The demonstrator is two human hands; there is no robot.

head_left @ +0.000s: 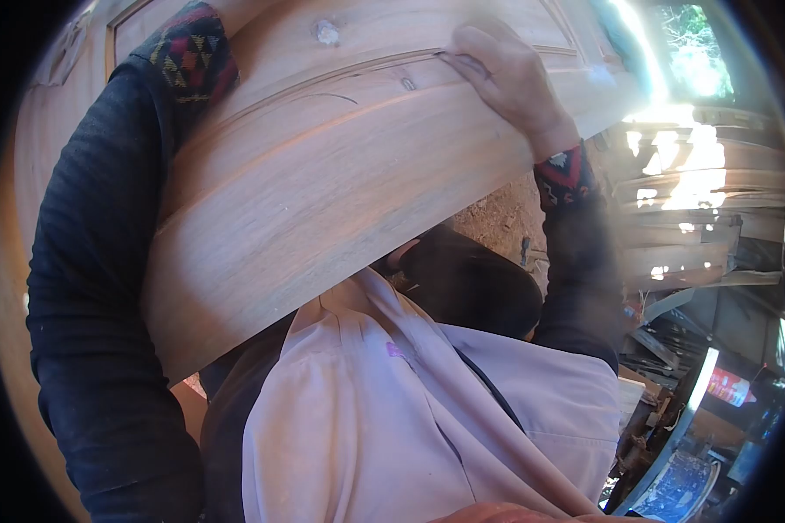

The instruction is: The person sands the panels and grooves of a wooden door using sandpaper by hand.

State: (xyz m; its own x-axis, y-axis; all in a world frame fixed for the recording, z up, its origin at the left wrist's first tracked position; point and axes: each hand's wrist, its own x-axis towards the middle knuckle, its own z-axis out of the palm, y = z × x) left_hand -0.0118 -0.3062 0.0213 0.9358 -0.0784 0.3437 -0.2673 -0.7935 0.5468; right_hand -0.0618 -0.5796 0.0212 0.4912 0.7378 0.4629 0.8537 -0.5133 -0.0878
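Observation:
A large pale wooden panel [323, 218] with grooves and framed sections slants across the view in front of my body. On its face near the upper right lies my right hand [501, 78], slightly blurred, with its fingers closed beside a groove; whatever they may hold is hidden. My left arm, in a dark sleeve with a patterned cuff [192, 61], reaches over the panel's left side. Only a bit of the left wrist shows at the top edge, and the left fingers are out of the frame. A dark knot [326, 33] marks the wood between the arms.
Stacked wooden boards [689, 209] lie at the right in patches of sunlight. Below them are a red and white bottle [731, 387], a blue round container [679, 486] and assorted scraps. A pale apron [349, 410] covers my front. Brown ground [497, 218] shows beyond the panel's lower edge.

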